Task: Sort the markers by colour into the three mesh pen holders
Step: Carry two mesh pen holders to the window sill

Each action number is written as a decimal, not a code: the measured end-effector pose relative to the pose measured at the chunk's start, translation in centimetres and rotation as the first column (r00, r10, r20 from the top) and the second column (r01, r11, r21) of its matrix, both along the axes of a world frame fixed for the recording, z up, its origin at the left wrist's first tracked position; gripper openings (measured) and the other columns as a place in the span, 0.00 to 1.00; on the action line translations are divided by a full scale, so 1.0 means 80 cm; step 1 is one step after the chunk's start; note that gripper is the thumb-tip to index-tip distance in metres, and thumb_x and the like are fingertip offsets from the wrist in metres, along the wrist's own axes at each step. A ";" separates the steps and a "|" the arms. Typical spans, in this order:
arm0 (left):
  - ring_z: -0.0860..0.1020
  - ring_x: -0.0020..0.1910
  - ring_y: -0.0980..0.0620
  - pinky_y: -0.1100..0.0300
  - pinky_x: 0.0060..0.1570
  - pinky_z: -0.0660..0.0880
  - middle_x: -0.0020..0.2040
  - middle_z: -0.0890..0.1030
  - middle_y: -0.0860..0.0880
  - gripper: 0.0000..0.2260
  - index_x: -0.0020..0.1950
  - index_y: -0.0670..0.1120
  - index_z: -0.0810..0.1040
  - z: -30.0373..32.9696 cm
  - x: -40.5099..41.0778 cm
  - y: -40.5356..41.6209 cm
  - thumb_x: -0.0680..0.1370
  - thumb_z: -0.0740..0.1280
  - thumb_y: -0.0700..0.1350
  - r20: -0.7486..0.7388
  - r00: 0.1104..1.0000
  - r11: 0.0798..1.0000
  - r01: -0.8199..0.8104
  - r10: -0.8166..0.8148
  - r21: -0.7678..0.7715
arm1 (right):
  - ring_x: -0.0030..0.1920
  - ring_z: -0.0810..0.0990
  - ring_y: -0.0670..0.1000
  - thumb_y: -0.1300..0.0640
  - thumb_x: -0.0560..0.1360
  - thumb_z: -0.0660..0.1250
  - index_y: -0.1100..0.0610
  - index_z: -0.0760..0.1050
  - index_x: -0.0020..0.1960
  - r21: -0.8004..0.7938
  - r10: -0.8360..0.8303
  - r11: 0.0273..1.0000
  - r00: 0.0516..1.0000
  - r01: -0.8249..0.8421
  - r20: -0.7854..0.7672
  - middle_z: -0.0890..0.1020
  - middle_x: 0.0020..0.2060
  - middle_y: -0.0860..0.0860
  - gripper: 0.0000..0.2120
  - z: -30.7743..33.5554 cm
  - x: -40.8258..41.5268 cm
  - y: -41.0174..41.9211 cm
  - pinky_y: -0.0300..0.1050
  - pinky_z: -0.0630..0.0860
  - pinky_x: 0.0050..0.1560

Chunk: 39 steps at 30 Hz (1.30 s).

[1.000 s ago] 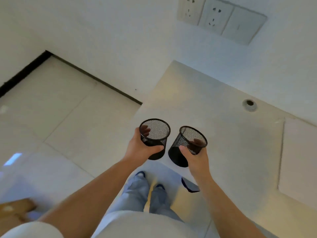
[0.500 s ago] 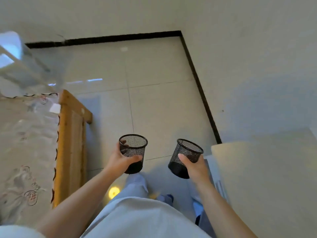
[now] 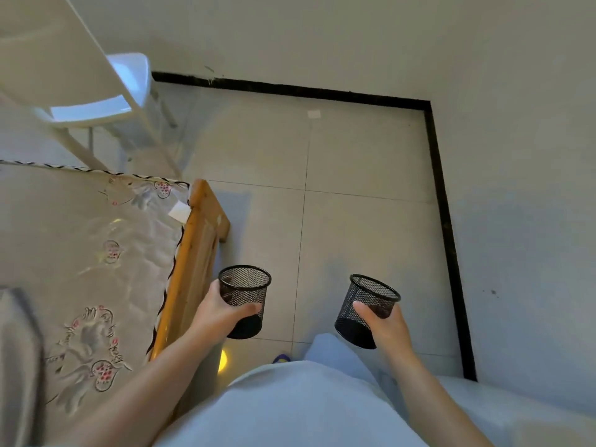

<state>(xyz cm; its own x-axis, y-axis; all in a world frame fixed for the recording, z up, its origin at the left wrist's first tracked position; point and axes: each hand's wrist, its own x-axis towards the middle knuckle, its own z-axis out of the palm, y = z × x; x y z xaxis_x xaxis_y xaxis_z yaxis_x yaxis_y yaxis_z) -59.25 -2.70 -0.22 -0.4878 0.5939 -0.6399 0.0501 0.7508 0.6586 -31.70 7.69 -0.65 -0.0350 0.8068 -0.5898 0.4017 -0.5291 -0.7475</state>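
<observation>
Standing over a tiled floor (image 3: 354, 156), a person is carrying two black mesh pen holders, one per hand, both held in the air and well apart from each other. Left hand (image 3: 215, 312) is wrapping around the left mesh pen holder (image 3: 244, 295), thumb across its front, holder staying roughly upright. Right hand (image 3: 385, 327) is gripping the right mesh pen holder (image 3: 367, 304), thumb on the near side, holder tilting with its rim leaning right. Both holders are looking empty; no markers are showing anywhere.

Left holder is hanging just beside the wooden frame edge (image 3: 200, 250) of a bed or table covered by an embroidered cloth (image 3: 90, 253); which one, can't tell. A white plastic chair (image 3: 106, 98) is sitting beyond that, at upper left. Open floor is lying ahead and between the holders, bounded by a black baseboard strip (image 3: 445, 221) running along the wall (image 3: 516, 156) at top and right. Right holder is hanging near that right-hand strip.
</observation>
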 end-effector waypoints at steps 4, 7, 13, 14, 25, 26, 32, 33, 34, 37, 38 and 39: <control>0.74 0.54 0.49 0.54 0.53 0.75 0.56 0.74 0.51 0.35 0.64 0.50 0.66 -0.009 -0.026 0.072 0.62 0.79 0.51 0.017 0.999 0.999 -0.031 0.030 0.024 | 0.49 0.81 0.48 0.54 0.67 0.74 0.51 0.78 0.50 0.024 0.096 0.995 0.995 -0.097 0.018 0.84 0.46 0.49 0.12 -0.009 -0.037 0.069 0.48 0.75 0.55; 0.74 0.53 0.51 0.56 0.51 0.74 0.55 0.75 0.52 0.33 0.62 0.51 0.66 -0.019 -0.051 0.130 0.62 0.79 0.52 0.001 0.998 0.998 -0.063 0.063 0.008 | 0.51 0.80 0.51 0.53 0.66 0.75 0.56 0.75 0.55 0.012 0.147 0.989 0.989 -0.147 0.035 0.83 0.49 0.52 0.19 -0.018 -0.059 0.138 0.50 0.75 0.57; 0.72 0.53 0.53 0.59 0.50 0.72 0.56 0.73 0.54 0.36 0.64 0.50 0.66 -0.013 -0.108 0.248 0.61 0.79 0.53 -0.097 0.991 0.995 -0.094 0.090 -0.042 | 0.51 0.79 0.52 0.52 0.65 0.76 0.58 0.73 0.57 -0.040 0.235 0.972 0.968 -0.232 0.089 0.82 0.50 0.52 0.24 -0.020 -0.113 0.306 0.46 0.74 0.53; 0.72 0.53 0.53 0.60 0.49 0.72 0.56 0.74 0.54 0.35 0.63 0.50 0.66 -0.009 -0.116 0.269 0.61 0.79 0.54 -0.113 0.986 0.992 -0.124 0.119 -0.036 | 0.50 0.79 0.52 0.52 0.65 0.76 0.57 0.72 0.57 -0.040 0.246 0.969 0.964 -0.243 0.102 0.81 0.50 0.52 0.25 -0.018 -0.125 0.335 0.44 0.72 0.50; 0.74 0.57 0.50 0.54 0.57 0.71 0.57 0.77 0.51 0.35 0.62 0.50 0.67 0.001 -0.251 0.432 0.61 0.79 0.51 -0.143 0.950 0.961 -0.275 0.278 0.037 | 0.50 0.79 0.48 0.48 0.63 0.76 0.54 0.72 0.57 -0.074 0.352 0.935 0.933 -0.347 0.070 0.81 0.50 0.49 0.26 -0.010 -0.312 0.569 0.41 0.71 0.45; 0.75 0.57 0.50 0.54 0.57 0.71 0.57 0.77 0.51 0.34 0.60 0.51 0.68 -0.002 -0.271 0.446 0.60 0.79 0.53 -0.142 0.952 0.962 -0.273 0.272 0.011 | 0.50 0.79 0.48 0.49 0.63 0.76 0.54 0.73 0.57 -0.078 0.354 0.934 0.933 -0.348 0.073 0.81 0.50 0.49 0.26 -0.014 -0.331 0.582 0.41 0.71 0.45; 0.74 0.57 0.50 0.54 0.56 0.71 0.56 0.77 0.52 0.32 0.59 0.52 0.67 -0.008 -0.395 0.549 0.60 0.79 0.54 -0.102 0.982 0.986 -0.161 0.157 -0.037 | 0.48 0.78 0.49 0.50 0.64 0.76 0.55 0.71 0.56 -0.069 0.305 0.952 0.946 -0.299 0.106 0.80 0.48 0.48 0.24 -0.015 -0.448 0.651 0.38 0.70 0.44; 0.74 0.57 0.50 0.56 0.55 0.71 0.56 0.76 0.52 0.31 0.59 0.52 0.67 -0.007 -0.415 0.569 0.61 0.79 0.52 -0.108 0.984 0.988 -0.149 0.144 -0.031 | 0.46 0.78 0.46 0.51 0.65 0.76 0.55 0.71 0.54 -0.066 0.283 0.958 0.954 -0.278 0.094 0.80 0.46 0.47 0.23 -0.014 -0.466 0.661 0.34 0.71 0.40; 0.73 0.56 0.51 0.57 0.53 0.70 0.55 0.76 0.52 0.31 0.59 0.52 0.67 -0.005 -0.434 0.589 0.62 0.79 0.52 -0.117 0.984 0.990 -0.142 0.138 -0.025 | 0.44 0.78 0.43 0.52 0.65 0.76 0.54 0.71 0.53 -0.065 0.259 0.965 0.963 -0.254 0.076 0.80 0.45 0.47 0.21 -0.013 -0.483 0.672 0.29 0.70 0.35; 0.71 0.53 0.54 0.60 0.50 0.67 0.54 0.73 0.54 0.31 0.61 0.51 0.67 0.001 -0.480 0.641 0.63 0.78 0.50 -0.119 0.983 0.990 -0.138 0.137 -0.002 | 0.44 0.77 0.41 0.53 0.66 0.75 0.54 0.71 0.55 -0.072 0.241 0.969 0.970 -0.237 0.043 0.80 0.46 0.46 0.21 -0.008 -0.527 0.705 0.31 0.69 0.36; 0.70 0.53 0.55 0.61 0.50 0.66 0.54 0.73 0.54 0.31 0.61 0.51 0.67 0.003 -0.493 0.656 0.63 0.78 0.50 -0.113 0.984 0.990 -0.141 0.141 0.006 | 0.45 0.77 0.42 0.52 0.66 0.75 0.54 0.71 0.55 -0.072 0.248 0.967 0.968 -0.245 0.042 0.80 0.47 0.47 0.22 -0.007 -0.541 0.719 0.33 0.69 0.37; 0.70 0.53 0.55 0.61 0.50 0.66 0.54 0.73 0.54 0.31 0.60 0.52 0.66 0.003 -0.505 0.671 0.63 0.78 0.50 -0.108 0.984 0.990 -0.142 0.142 0.008 | 0.46 0.78 0.44 0.53 0.66 0.75 0.55 0.71 0.56 -0.074 0.260 0.964 0.965 -0.256 0.043 0.80 0.48 0.47 0.22 -0.008 -0.555 0.733 0.35 0.70 0.39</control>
